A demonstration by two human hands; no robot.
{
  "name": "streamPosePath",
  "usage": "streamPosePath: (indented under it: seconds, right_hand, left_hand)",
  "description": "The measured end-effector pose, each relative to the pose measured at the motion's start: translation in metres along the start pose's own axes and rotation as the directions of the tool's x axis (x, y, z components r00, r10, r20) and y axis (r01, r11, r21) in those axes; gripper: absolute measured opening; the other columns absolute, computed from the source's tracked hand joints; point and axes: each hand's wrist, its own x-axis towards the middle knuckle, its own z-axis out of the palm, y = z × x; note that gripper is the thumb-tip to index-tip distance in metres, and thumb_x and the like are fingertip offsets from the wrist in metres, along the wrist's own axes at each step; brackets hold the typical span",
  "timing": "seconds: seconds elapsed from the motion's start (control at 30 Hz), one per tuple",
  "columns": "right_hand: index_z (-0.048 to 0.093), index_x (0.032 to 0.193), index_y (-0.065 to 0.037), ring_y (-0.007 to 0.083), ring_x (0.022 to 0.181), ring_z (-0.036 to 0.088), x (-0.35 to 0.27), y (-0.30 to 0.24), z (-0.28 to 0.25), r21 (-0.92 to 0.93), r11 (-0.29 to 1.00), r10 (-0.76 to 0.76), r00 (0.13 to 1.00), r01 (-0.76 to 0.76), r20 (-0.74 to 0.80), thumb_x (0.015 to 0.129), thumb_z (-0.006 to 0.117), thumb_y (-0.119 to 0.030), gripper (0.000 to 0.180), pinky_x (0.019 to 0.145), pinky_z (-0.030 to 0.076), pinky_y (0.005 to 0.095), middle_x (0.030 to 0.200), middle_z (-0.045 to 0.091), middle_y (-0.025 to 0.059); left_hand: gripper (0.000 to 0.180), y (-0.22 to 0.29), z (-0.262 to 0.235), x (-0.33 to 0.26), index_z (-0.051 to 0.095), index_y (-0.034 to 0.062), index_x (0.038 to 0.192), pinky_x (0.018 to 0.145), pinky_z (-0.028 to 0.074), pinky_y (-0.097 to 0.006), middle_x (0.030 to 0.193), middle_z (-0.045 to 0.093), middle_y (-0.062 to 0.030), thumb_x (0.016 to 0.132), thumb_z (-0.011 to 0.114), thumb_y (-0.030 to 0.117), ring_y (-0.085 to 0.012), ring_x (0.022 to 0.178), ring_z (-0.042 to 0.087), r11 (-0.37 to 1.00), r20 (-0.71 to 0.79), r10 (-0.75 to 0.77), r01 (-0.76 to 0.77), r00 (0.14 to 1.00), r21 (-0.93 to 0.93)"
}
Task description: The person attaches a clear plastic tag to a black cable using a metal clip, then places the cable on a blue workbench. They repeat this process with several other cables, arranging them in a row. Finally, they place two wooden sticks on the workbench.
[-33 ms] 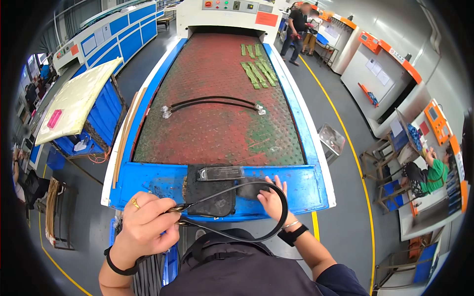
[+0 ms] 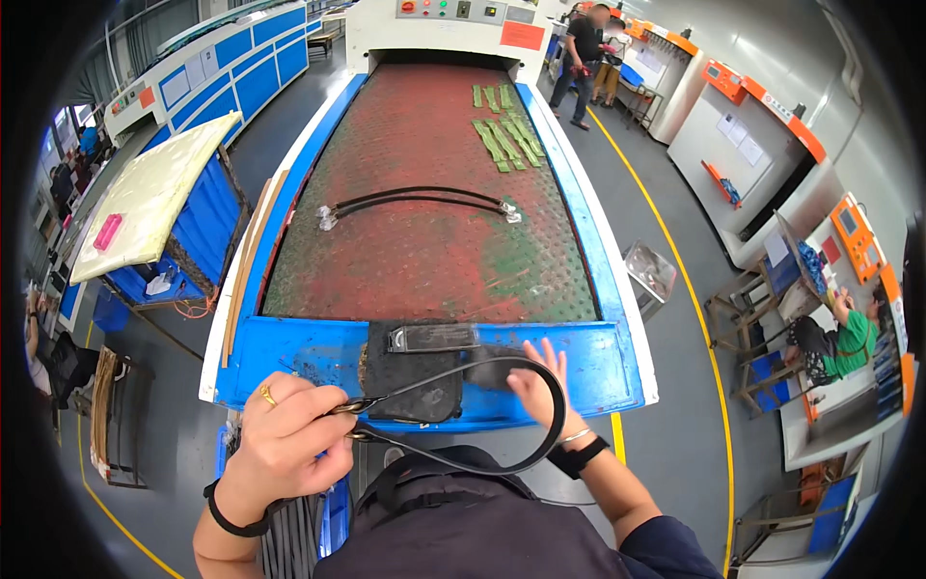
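My left hand [image 2: 285, 449] is closed around both ends of a black strap [image 2: 558, 415], near its metal fittings, in front of my body. The strap curves right in a loop above the blue ledge [image 2: 289, 357] of a conveyor. My right hand [image 2: 535, 384] lies inside that loop with fingers spread, resting flat on the ledge against the strap. Between my hands sits a black pad [image 2: 410, 386] with a grey metal plate [image 2: 431, 338] at its top edge. Further up the reddish belt [image 2: 415, 261] lies a pair of black straps [image 2: 415, 201] with clear-wrapped ends.
Several green strips [image 2: 506, 135] lie far up the belt near the machine's tunnel. A blue cart with a pale board [image 2: 154, 193] stands left. A metal bin [image 2: 651, 270] stands right of the conveyor. One person stands far off [image 2: 584, 58], and another in green sits at right [image 2: 849, 338].
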Motion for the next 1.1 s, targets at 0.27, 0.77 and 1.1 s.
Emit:
streamPosePath:
  seconds: [0.27,0.77,1.1]
  right_hand:
    - [0.066,0.107,-0.008,0.0363,0.112,0.050,0.049,-0.093,-0.220,0.632,0.718,-0.285,0.952,0.291,-0.115,0.093,0.045,-0.025,0.030,0.103,0.029,0.0470,0.107,0.062,0.0114]
    - [0.066,0.113,-0.015,0.0367,0.134,0.025,0.055,-0.148,-0.247,0.398,0.678,-0.695,0.715,0.618,0.075,0.090,0.043,-0.049,0.047,0.106,0.012,0.0574,0.137,0.042,0.0112]
    - [0.060,0.120,-0.008,0.0377,0.132,0.028,0.066,-0.138,-0.241,0.453,0.721,-0.564,0.824,0.525,-0.057,0.094,0.038,-0.046,0.052,0.107,0.018,0.0510,0.136,0.043,0.0151]
  left_hand:
    - [0.015,0.002,0.001,0.021,0.063,0.0071,0.070,0.057,0.043,-0.030,0.083,0.060,-0.0033,0.055,0.064,0.006,-0.0182,0.064,0.055,0.979,0.063,0.156,-0.146,0.986,-0.145]
    - [0.017,0.011,-0.001,0.031,0.063,0.0087,0.074,0.060,0.043,-0.030,0.091,0.058,-0.0008,0.058,0.069,0.010,-0.0166,0.071,0.053,0.959,0.137,0.245,-0.219,0.960,-0.180]
    - [0.015,0.009,-0.002,0.027,0.063,0.0089,0.072,0.060,0.043,-0.031,0.089,0.059,-0.0014,0.057,0.068,0.010,-0.0171,0.068,0.054,0.963,0.137,0.232,-0.208,0.963,-0.169]
